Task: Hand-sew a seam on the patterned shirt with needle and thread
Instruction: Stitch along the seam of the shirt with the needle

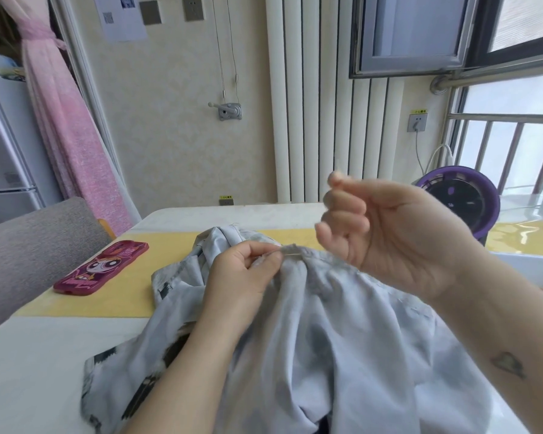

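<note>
The pale grey-blue patterned shirt (326,333) lies inside out and bunched on the white table (35,364), spilling toward me. My left hand (245,270) pinches a raised fold of the shirt at the seam (292,250). My right hand (386,233) is lifted above and to the right of that fold, fingers curled, thumb and forefinger pinched together as if on a thin needle (337,170), which is faint and blurred. The thread is too fine to make out.
A magenta cartoon phone case (102,267) lies on the yellow runner (157,277) to the left. A purple round fan (464,202) stands at the table's right edge. A grey chair back (35,242) is at left; radiator and window behind.
</note>
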Demonstrator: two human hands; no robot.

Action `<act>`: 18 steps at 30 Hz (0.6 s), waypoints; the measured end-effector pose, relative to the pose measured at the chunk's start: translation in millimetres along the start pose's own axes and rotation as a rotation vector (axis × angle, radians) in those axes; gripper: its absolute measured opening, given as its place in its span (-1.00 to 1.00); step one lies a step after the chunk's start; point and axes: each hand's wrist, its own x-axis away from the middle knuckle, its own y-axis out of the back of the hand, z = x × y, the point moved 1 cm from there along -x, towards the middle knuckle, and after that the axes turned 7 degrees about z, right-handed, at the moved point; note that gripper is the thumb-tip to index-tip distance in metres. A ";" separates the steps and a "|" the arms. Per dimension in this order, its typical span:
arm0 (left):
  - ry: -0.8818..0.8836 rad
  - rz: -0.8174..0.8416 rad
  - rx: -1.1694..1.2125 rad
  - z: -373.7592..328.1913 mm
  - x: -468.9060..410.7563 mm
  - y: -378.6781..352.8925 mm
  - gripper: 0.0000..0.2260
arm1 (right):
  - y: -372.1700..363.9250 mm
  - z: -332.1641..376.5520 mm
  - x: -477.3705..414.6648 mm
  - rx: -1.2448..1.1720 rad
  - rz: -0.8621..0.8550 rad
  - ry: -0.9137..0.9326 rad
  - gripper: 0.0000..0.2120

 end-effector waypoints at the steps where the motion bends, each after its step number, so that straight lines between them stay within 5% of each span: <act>1: -0.009 -0.002 -0.004 0.2 -0.1 0.1 -0.90 | -0.5 -2.6 0.6 0.068 0.016 -0.081 -0.89; 8: -0.058 -0.001 -0.060 -3.2 1.0 0.3 -0.88 | 32.5 -40.2 -11.9 1.051 -0.222 -0.146 -0.82; 18: -0.065 0.072 0.061 -8.4 3.8 -4.0 -0.88 | 43.5 -47.3 -13.3 1.551 -0.256 -0.042 -0.89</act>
